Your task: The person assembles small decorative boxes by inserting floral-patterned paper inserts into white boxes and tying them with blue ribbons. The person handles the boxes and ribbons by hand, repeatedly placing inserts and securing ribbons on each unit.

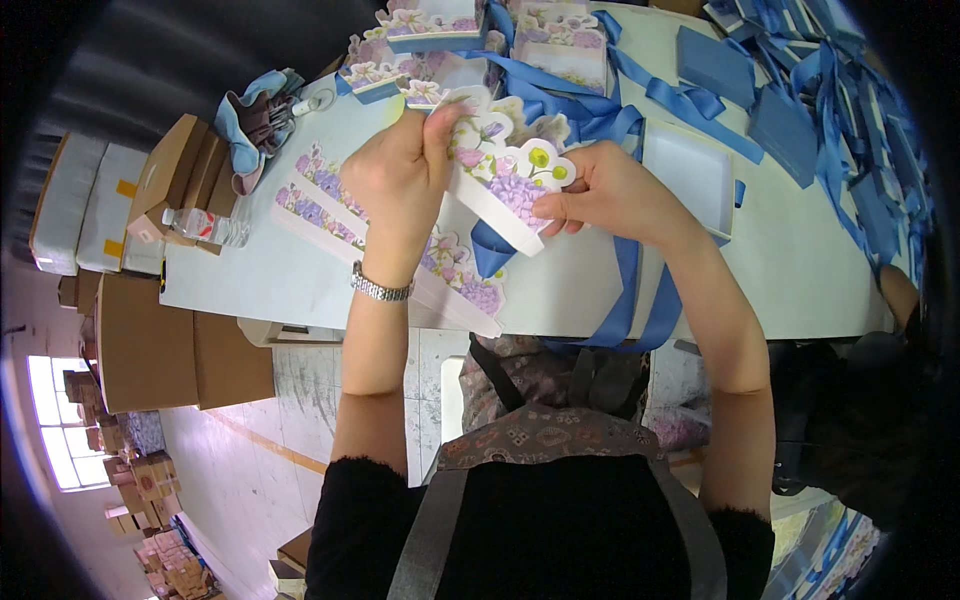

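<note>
A white card piece with a scalloped, cut-out flower print (510, 180) is held tilted above the table, between my two hands. My left hand (395, 170) is closed on its upper left end, thumb up along the edge. Its lower right end is pinched between the thumb and fingers of my right hand (610, 195). Just below the card shows a loop of blue ribbon (490, 250); where it is fixed is hidden. Several flat flower-printed strips (465, 280) lie under and left of my hands. To the right of my right hand is an open white box (690, 170).
Finished-looking flower-edged boxes (440, 35) and blue ribbons stand at the back. Blue boxes (785, 130) with ribbons pile up at the right, near another person's arm (898, 292). At the left are a plastic bottle (205, 226), bundled cloth (260, 125) and cardboard boxes (170, 180).
</note>
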Demonstrator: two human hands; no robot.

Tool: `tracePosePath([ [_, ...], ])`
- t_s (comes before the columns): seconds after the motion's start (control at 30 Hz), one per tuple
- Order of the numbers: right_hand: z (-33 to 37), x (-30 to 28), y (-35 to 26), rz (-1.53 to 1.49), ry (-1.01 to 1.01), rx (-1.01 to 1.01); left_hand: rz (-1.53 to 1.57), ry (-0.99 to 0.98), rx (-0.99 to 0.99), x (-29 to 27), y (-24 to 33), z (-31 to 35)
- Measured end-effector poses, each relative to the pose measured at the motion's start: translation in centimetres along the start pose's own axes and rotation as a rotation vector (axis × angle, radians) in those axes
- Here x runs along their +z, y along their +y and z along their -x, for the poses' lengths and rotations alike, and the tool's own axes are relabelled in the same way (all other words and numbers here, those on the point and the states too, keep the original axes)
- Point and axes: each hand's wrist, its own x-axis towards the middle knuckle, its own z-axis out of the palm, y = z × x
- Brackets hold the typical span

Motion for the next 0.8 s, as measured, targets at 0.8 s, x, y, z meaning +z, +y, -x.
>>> tracePosePath([
  [0.8,1.3,-3.5,1.4,-0.661,-0.139,0.062,0.517,-0.288,1.247,-5.5,10.6,1.1],
])
